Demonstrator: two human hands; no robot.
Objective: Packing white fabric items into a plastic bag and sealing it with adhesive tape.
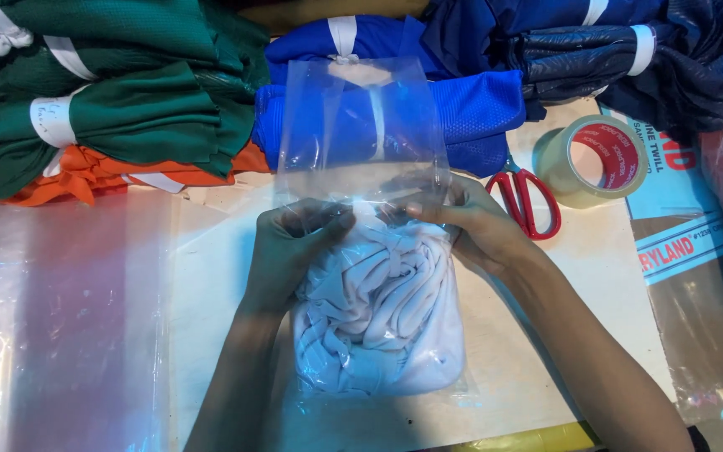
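Note:
A clear plastic bag [361, 134] lies on the white table [546, 335], its lower part stuffed with a crumpled white garment [378, 310]. The empty upper part of the bag stands up over the blue cloth behind. My left hand [290, 251] grips the bag just above the garment on the left side. On the right side my right hand [470, 219] pinches the same fold line of the bag. Both hands press on the top of the white bundle.
Folded bundles of green [110, 92], orange [119, 176], blue [479, 109] and dark navy [629, 50] cloth line the far edge. Red-handled scissors [527, 201] and a roll of clear tape [593, 159] lie to the right. A stack of clear bags [60, 318] lies on the left.

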